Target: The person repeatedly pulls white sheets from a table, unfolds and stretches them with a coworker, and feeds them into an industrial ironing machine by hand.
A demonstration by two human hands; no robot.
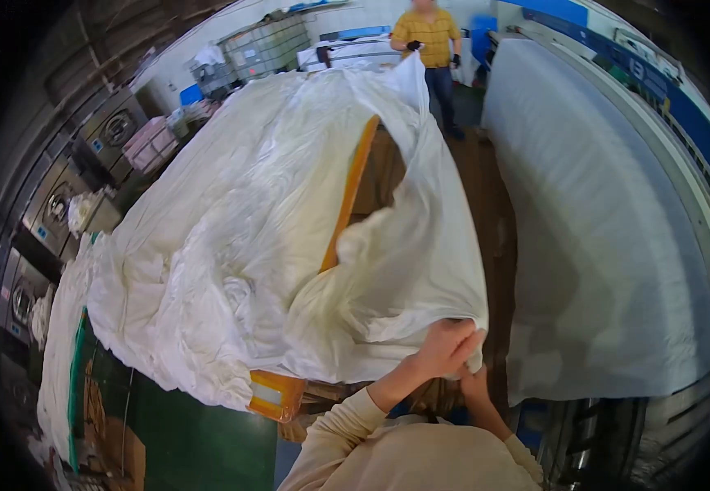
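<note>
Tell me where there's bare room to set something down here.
Green floor shows bare below the heaped white fabric, and a narrow brown strip runs between that fabric and the white sheet at right. Crowded: the middle, under fabric, and the far left, lined with machines.

The heaped white cloth [232, 204] is thin and crumpled, with a soft sheen along its folds; the white sheet [600, 213] at the right hangs smoother and matt. The orange edging [358, 182] looks like glossy plastic. The washing machines [116, 128] have grey metal fronts, the green floor [195, 438] looks smooth, and the wearer's sleeve [337, 438] is matt cloth.
</note>
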